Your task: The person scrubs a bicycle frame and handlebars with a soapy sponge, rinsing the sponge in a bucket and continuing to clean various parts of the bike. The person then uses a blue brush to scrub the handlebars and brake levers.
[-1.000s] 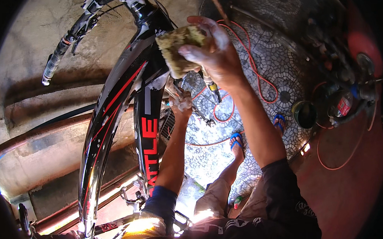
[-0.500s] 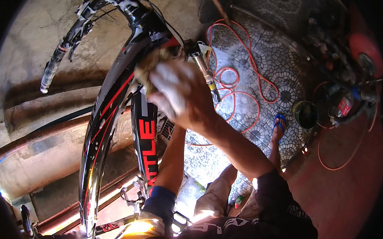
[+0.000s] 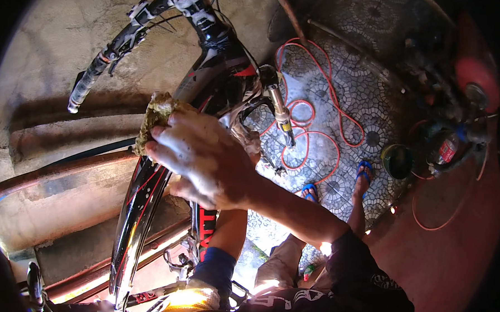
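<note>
One yellowish sponge (image 3: 152, 113) sits over the bicycle's black top tube (image 3: 132, 233); light, even strokes along the tube probably serve best. The right hand (image 3: 199, 152), partly curled, holds it palm-down, its wrist above the left forearm (image 3: 231, 232) (the left hand (image 3: 250, 140) is mostly hidden; I cannot tell its grip).

The right hand (image 3: 205, 158) crosses above the left forearm (image 3: 233, 233).

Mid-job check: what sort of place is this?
Probably a home patio or small workshop corner, I can't tell which: a foam-streaked bicycle is beside a rough wall, and a looped orange hose or cord lies on mosaic-patterned paving.
</note>
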Available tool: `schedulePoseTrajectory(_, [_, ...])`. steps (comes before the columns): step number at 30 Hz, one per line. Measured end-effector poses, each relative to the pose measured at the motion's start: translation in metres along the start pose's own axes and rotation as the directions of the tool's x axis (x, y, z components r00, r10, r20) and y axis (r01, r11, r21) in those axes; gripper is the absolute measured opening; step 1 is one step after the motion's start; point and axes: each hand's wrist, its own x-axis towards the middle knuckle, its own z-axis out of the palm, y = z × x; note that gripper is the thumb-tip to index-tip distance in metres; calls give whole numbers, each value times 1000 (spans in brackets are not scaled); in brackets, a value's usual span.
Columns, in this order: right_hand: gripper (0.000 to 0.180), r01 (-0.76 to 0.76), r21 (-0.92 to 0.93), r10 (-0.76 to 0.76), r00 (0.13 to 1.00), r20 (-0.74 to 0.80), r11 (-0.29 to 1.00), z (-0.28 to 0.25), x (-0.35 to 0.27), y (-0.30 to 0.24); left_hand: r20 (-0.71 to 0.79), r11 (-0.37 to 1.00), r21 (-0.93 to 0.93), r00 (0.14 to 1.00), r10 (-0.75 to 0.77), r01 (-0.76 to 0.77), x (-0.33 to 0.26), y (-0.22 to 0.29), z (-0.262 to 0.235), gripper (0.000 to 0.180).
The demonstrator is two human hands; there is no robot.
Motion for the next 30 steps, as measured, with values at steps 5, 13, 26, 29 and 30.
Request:
schedulePoseTrajectory(5, [62, -64, -249, -6, 962, -272, 966, -25, 17, 50, 6, 999, -37, 1000, 13, -13, 13, -3, 9, 30])
schedulePoseTrajectory(13, [50, -415, -69, 329, 803, -496, 907, -42, 36, 83, 68, 927, -366, 996, -65, 85, -2, -24, 21, 38])
schedulePoseTrajectory(26, [34, -379, -120, 287, 840, -461, 918, -42, -2, 90, 52, 1000, 1, 998, 22, -23, 28, -2, 10, 51])
schedulePoseTrajectory(29, [32, -115, -288, -12, 914, -405, 951, -22, -48, 98, 16, 1000, -16, 1000, 4, -4, 28, -3, 12, 43])
schedulePoseTrajectory(30, [32, -129, -271, 20, 928, -372, 954, -22, -53, 94, 14, 1000, 2, 1000, 16, -16, 27, -4, 13, 41])
